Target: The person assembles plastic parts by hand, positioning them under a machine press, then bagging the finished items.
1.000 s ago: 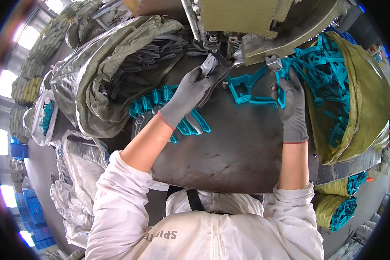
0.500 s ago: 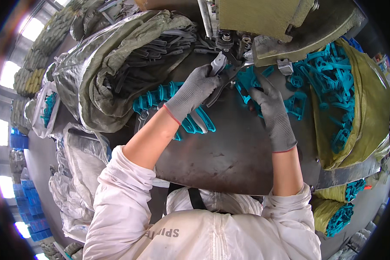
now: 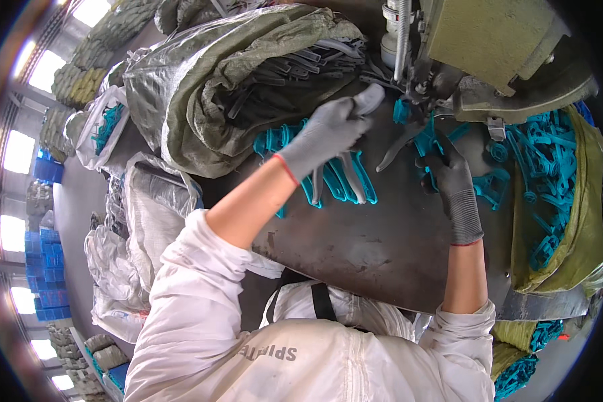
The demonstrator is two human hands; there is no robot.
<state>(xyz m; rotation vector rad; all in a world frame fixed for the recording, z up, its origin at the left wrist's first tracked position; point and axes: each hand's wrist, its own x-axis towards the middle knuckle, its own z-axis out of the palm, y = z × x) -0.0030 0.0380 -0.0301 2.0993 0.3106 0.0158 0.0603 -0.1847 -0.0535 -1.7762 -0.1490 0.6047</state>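
The work looks to be partway through, judging by how the pieces lie; the left hand, at the upper centre of the frame, has its fingers closed on a pale grey piece, blurred and clear of the worktop; the right hand, right of centre, has its fingers curled in on a teal bracket just below the machine, with little gap between them, though the exact contact is partly hidden; a dark grey lever lies beside that bracket, and whether the two are joined I cannot tell.

What seems done is the row of teal and grey pieces laid side by side, left of centre; they look like grey parts fitted to teal ones, though the left hand's arm covers some; what seems left is plenty: loose grey parts fill the mouth of the grey-green sack at the upper left, loose teal parts crowd the olive sack at the right, and another teal bracket lies just right of the right hand.
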